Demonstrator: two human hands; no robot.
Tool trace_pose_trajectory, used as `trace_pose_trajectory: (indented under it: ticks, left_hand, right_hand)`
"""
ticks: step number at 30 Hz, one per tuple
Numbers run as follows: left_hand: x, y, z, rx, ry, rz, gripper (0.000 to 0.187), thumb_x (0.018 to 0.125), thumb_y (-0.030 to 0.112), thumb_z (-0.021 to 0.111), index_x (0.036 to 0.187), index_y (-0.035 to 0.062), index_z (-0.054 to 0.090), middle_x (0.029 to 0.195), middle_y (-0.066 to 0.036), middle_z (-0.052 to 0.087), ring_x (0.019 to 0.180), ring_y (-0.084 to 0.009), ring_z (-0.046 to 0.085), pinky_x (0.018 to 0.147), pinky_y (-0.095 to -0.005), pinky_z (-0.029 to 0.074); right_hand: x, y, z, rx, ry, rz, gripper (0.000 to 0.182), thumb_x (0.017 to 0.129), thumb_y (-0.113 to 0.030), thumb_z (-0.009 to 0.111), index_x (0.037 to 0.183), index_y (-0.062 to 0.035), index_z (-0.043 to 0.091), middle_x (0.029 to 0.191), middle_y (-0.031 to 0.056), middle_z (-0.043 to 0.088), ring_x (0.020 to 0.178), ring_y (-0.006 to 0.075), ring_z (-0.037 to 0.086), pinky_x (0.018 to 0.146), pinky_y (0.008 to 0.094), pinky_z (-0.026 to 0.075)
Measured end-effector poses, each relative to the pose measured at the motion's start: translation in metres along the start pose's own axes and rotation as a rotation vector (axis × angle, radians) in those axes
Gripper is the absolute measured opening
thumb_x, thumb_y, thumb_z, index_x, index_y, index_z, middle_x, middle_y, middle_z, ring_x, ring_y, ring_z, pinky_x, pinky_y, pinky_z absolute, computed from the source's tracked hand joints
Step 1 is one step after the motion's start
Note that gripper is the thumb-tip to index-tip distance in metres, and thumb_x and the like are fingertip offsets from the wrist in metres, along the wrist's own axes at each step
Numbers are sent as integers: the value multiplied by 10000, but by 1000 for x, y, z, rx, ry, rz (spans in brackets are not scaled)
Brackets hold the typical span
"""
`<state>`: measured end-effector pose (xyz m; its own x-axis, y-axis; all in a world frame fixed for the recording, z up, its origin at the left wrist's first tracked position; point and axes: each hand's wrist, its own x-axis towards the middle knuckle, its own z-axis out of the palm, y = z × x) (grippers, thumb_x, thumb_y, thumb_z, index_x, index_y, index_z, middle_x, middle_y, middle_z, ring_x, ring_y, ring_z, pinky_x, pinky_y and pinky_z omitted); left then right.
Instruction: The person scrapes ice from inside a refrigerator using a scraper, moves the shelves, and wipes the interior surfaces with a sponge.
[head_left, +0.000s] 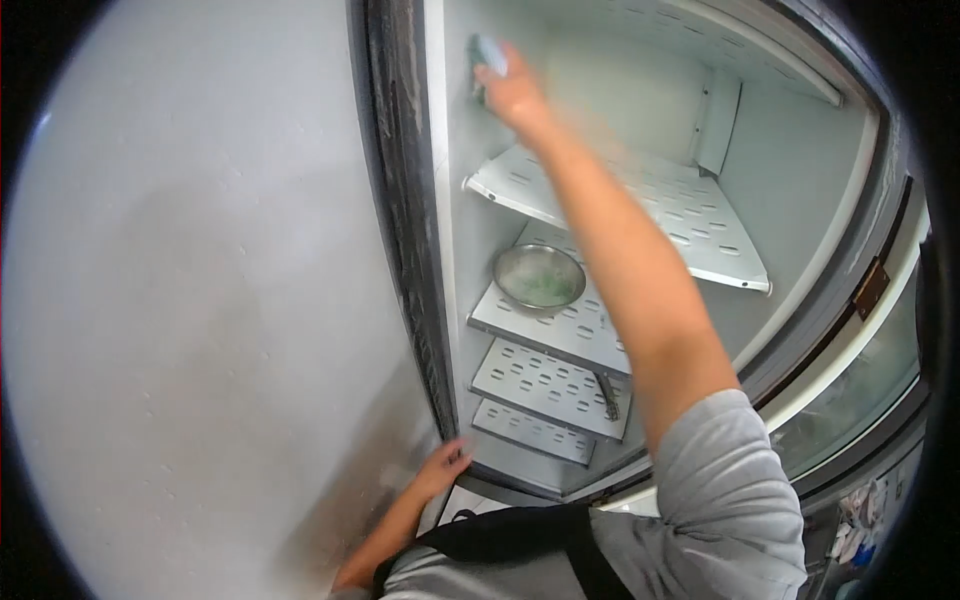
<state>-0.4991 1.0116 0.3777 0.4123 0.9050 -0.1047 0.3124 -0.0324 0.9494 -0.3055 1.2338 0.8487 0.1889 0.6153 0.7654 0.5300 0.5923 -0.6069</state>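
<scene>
My right hand (513, 92) is raised inside an upright fridge cabinet, blurred by motion. It is closed on a scrubbing sponge (478, 68), green with a pale side, against the upper left inner wall (470, 130). Low on the left, my left hand (443, 468) is at the black edge strip (415, 260) of the opening, its fingers curled against it. A metal bowl (540, 278) with greenish, foamy contents stands on a slotted white shelf (500, 318) below my right forearm.
An upper slotted shelf (720, 240) sits tilted under my right arm. Lower shelves (540, 385) follow beneath, one bearing a dark, narrow brush-like object (607, 396). A large pale panel (200, 300) fills the left. A curved glass door (850, 410) stands at the right.
</scene>
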Motion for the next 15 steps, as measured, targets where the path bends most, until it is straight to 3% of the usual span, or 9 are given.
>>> trace_pose_trajectory:
  ticks: [1,2,3,4,7,8,10,11,15]
  left_hand:
    - [-30,-14,-2,-27,-61,-174,529,856,398,544,1283,102,446,1266,-142,474,1160,-247,448,962,-337,352]
    - [-57,-68,-3,-2,-45,-223,551,879,451,475,1289,85,435,1282,-143,466,1203,-238,414,990,-327,319]
    - [-91,-64,-11,-40,-46,-368,512,905,423,450,1334,150,385,1230,-47,504,1126,-191,448,958,-311,335]
    - [-118,-81,-18,-11,-33,-595,500,900,450,414,1314,170,412,1252,-44,496,1136,-219,447,982,-344,323]
    - [-158,-101,-42,-98,113,-817,500,896,449,420,1310,169,413,1248,-48,496,1133,-222,449,978,-349,326]
    - [-163,-102,-47,-131,163,-845,500,895,449,421,1309,169,414,1246,-49,496,1132,-223,450,976,-350,327]
    - [-165,-101,-55,-190,248,-859,500,893,449,425,1307,168,415,1243,-51,497,1129,-225,451,973,-354,329]
    - [-165,-100,-58,-218,285,-862,500,892,448,427,1305,168,415,1241,-52,497,1128,-226,452,972,-356,330]
    - [-168,-98,-59,-306,377,-856,500,888,448,434,1301,166,417,1235,-56,497,1124,-229,455,966,-363,334]
  right_hand:
    - [-4,16,19,-30,85,181,531,799,-263,547,1286,-106,404,1151,225,521,1074,321,513,908,373,412]
    - [-6,34,35,-58,175,361,542,808,-268,536,1306,-117,382,1204,240,482,1122,339,481,944,383,392]
    - [1,73,47,144,135,527,547,810,-271,528,1306,-99,374,1235,240,453,1147,357,451,962,395,375]
    - [12,98,54,351,88,688,553,812,-275,521,1307,-80,367,1266,240,423,1171,375,422,979,407,358]
    - [4,16,45,200,84,376,526,824,-289,507,1263,-20,399,1247,239,436,1148,368,442,977,407,357]
    - [32,25,51,142,218,267,486,831,-280,498,1221,0,431,1206,238,470,1124,356,467,952,404,378]
    - [116,33,52,87,262,180,417,845,-260,472,1153,20,481,1131,238,525,1082,341,506,896,395,418]
    - [146,37,36,89,183,202,386,852,-248,455,1126,21,500,1098,240,546,1064,338,521,864,390,437]
    - [102,122,38,147,-1,413,388,862,-221,412,1139,40,489,1120,225,539,1042,325,524,825,377,446]
